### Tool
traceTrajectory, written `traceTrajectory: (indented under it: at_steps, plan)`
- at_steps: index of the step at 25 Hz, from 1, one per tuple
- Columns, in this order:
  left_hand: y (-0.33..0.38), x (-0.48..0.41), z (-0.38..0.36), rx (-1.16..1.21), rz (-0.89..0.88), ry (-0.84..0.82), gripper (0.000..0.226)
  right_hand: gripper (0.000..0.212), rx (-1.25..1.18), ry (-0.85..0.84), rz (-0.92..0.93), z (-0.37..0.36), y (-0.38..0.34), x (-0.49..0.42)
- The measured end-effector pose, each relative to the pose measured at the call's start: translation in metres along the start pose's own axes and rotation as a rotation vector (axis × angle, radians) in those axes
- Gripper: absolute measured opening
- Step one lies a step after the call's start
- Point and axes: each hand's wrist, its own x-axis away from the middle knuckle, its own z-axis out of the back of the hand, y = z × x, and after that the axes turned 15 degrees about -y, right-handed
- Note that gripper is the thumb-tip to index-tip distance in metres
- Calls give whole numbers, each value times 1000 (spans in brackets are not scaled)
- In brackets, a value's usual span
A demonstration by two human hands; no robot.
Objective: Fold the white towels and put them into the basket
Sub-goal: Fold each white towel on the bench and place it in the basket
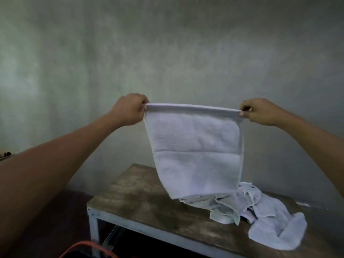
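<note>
Above table point(141, 198), left hand point(128, 109) and right hand point(260, 112) pinch towel point(197, 151) hanging vertically.

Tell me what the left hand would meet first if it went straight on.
Probably the grey mottled wall behind; the left hand pinches a corner of the hanging white terry towel. Depth unclear.

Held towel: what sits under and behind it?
Below its lower edge, a heap of crumpled white towels lies on the wooden table. The held towel, pinched by the left hand and right hand, hides the heap's far part.
</note>
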Motion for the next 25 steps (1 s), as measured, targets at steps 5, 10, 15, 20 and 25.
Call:
traceTrajectory:
  at_steps: [5,10,15,20,25]
  plan:
    - [10,0,-2,229,-31,-6,18,5,115,89,-34,-1,5,10]
    - [-1,6,-4,539,-9,-118,14,9,-184,-154,64,4,-4,24]
    - [-24,12,-41,911,81,-421,22,13,-368,-380,39,-31,2,9]
    - [-45,13,-119,543,110,-548,17,12,-399,-537,1,-126,9,-37]
    - [-62,-3,-200,300,171,-379,15,7,-389,-419,-26,-213,15,-89]
